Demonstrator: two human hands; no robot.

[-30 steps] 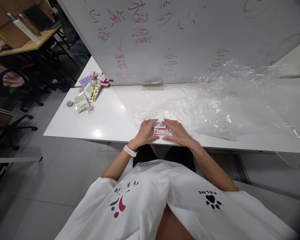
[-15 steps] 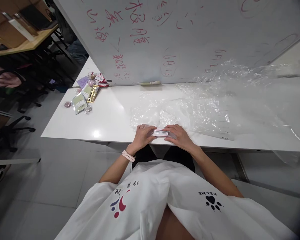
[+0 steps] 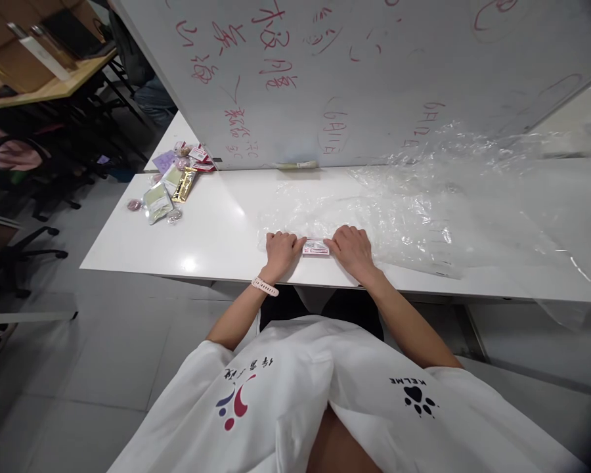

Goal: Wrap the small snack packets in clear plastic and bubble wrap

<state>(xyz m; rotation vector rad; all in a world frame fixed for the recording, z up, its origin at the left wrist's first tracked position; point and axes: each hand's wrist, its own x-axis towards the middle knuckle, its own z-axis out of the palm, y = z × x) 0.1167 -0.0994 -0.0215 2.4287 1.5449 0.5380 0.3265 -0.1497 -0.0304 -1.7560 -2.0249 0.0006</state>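
We find the left hand [image 3: 280, 255] and right hand [image 3: 353, 253] curled narrow, holding a labelled packet [image 3: 316, 247] between them, one thumb against each end. The fingertips are turned under and hidden. The packet lies near the front edge of the white table [image 3: 211, 246], with the crumpled clear film [image 3: 408, 226] just beyond the knuckles. Its label is red and white; we note small print and what looks like a barcode, too small to read. We cannot make out where the packet's own wrapping ends and the film begins.

On the white shirt [image 3: 295, 368] we read "KELME", inverted to our view, above a black paw print [image 3: 418, 402]. The whiteboard [image 3: 369, 72] carries red handwriting; we read "6月" in two places, the day figures being uncertain, and its top is cut off.

At the table's left end we record a heap of small packages, among them a gold sachet [image 3: 184, 184] and a pale green pouch [image 3: 157, 202], print illegible. The film overhangs the front edge at right.
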